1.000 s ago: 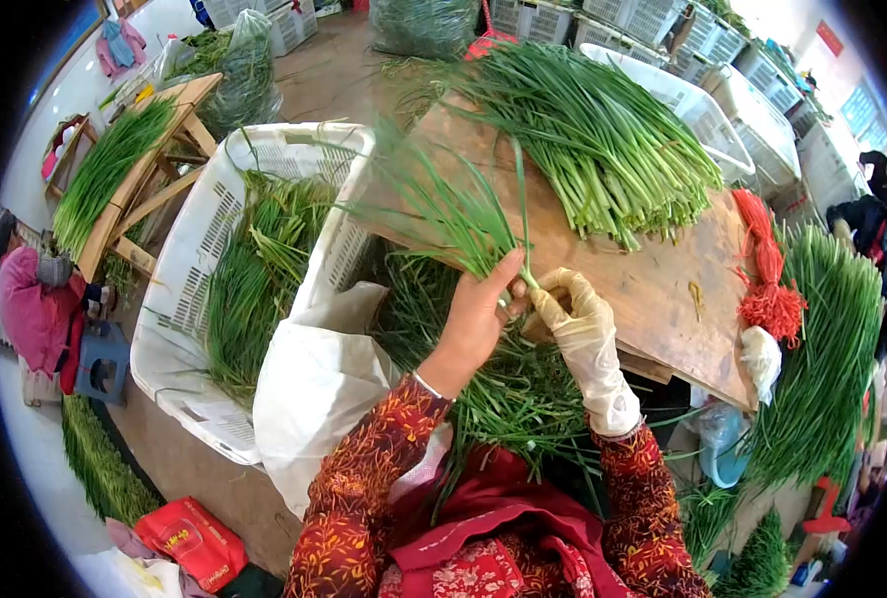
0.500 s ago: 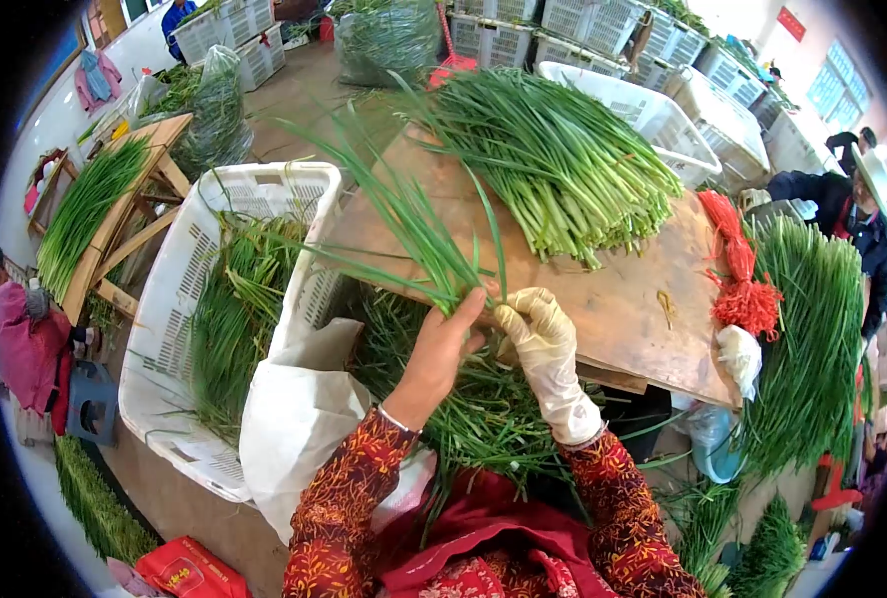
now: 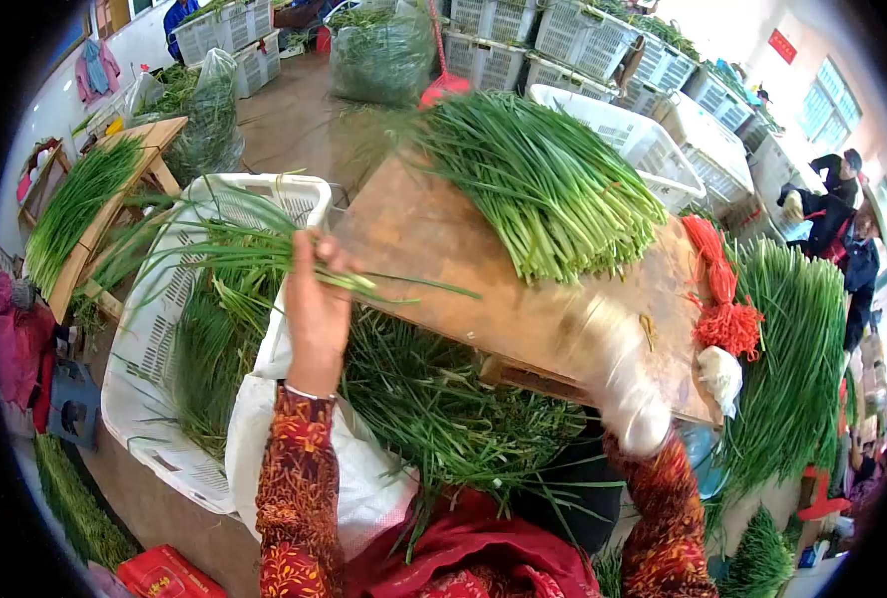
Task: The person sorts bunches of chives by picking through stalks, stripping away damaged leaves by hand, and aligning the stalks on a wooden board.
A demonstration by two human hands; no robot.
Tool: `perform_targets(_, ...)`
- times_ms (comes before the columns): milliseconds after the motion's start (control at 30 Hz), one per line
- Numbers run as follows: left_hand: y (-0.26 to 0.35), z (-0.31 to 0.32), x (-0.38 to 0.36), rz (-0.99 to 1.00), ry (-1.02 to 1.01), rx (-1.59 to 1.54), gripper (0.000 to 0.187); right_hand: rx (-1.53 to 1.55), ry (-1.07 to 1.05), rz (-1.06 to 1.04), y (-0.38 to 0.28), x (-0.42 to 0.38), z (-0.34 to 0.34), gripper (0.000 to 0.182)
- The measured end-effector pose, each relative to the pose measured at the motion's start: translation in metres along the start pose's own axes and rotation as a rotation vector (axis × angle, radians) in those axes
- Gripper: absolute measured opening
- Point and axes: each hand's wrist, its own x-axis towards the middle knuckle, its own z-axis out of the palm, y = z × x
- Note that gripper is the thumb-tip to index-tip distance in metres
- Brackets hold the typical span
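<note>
My bare left hand point(image 3: 319, 309) is closed around a small bunch of garlic chives point(image 3: 249, 244), with the pale stem ends pointing right and the leaves trailing left over a white crate point(image 3: 144, 434). My gloved right hand point(image 3: 613, 369) is smeared by motion above the right part of a wooden board point(image 3: 413, 254); its fingers cannot be made out. A large pile of trimmed chives point(image 3: 548, 189) lies on the board, stems toward me. Loose chives point(image 3: 443, 399) are heaped below the board's near edge, over my lap.
Red ties point(image 3: 717, 299) and a white plastic bundle point(image 3: 719, 377) are at the board's right edge. Tall chives point(image 3: 787, 349) stand beyond them. A white sack point(image 3: 254, 429) hangs by the crate. Stacked crates point(image 3: 583, 45) fill the back; people point(image 3: 842, 219) work at right.
My hands have separated. The left has carried the chives leftward over the crate; the right has moved right and lower over the board. My view has shifted slightly.
</note>
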Motion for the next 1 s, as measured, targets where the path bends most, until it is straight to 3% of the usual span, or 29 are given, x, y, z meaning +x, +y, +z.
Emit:
perform_targets(33, -0.012, 0.013, -0.007, -0.059, 0.007, -0.020, 0.018, -0.277, -0.069, 0.132, -0.007, 0.026, -0.007, 0.029)
perform_targets(67, -0.024, 0.015, -0.012, -0.146, -0.015, -0.068, 0.016, -0.317, -0.069, 0.167, -0.003, 0.042, -0.011, 0.021)
perform_targets(167, -0.053, 0.026, -0.030, -0.349, 0.048, 0.008, 0.016, -0.491, -0.117, 0.016, 0.039, 0.047, 0.004, 0.018)
perform_targets(233, -0.063, 0.030, -0.040, -0.445, 0.030, -0.013, 0.016, -0.468, -0.076, 0.027, 0.031, 0.043, 0.004, 0.019)
perform_targets(300, -0.072, 0.032, -0.045, -0.506, 0.020, -0.034, 0.016, -0.108, -0.060, 0.286, 0.014, 0.036, -0.002, 0.017)
perform_targets(367, -0.079, 0.034, -0.047, -0.495, 0.033, 0.004, 0.019, 0.049, -0.034, 0.344, -0.004, 0.020, 0.002, 0.014)
perform_targets(433, -0.081, 0.042, -0.046, -0.500, 0.034, 0.056, 0.024, 0.555, -0.117, 0.515, -0.011, 0.000, 0.019, 0.013)
perform_targets(500, -0.083, 0.044, -0.045, -0.511, 0.067, 0.033, 0.024, 0.730, -0.108, 0.495, -0.027, -0.015, 0.036, 0.012)
perform_targets(567, -0.087, 0.040, -0.044, -0.502, 0.038, 0.002, 0.023, 0.865, -0.202, 0.667, -0.044, -0.022, 0.039, 0.014)
perform_targets(800, -0.092, 0.020, -0.046, -0.534, -0.003, 0.128, 0.024, 0.827, -0.279, 0.645, -0.048, -0.037, 0.052, 0.019)
perform_targets(867, -0.088, 0.020, -0.047, -0.530, -0.015, 0.131, 0.023, 1.137, -0.321, 0.745, -0.049, -0.032, 0.049, 0.022)
perform_targets(900, -0.086, 0.020, -0.048, -0.527, -0.026, 0.134, 0.022, 1.135, -0.320, 0.746, -0.048, -0.027, 0.050, 0.022)
perform_targets(967, -0.086, 0.020, -0.053, -0.559, -0.014, 0.156, 0.019, 1.002, -0.124, 0.723, -0.047, -0.011, 0.053, 0.023)
perform_targets(1000, -0.085, 0.021, -0.056, -0.587, -0.028, 0.189, 0.019, 0.989, -0.153, 0.730, -0.045, -0.004, 0.054, 0.022)
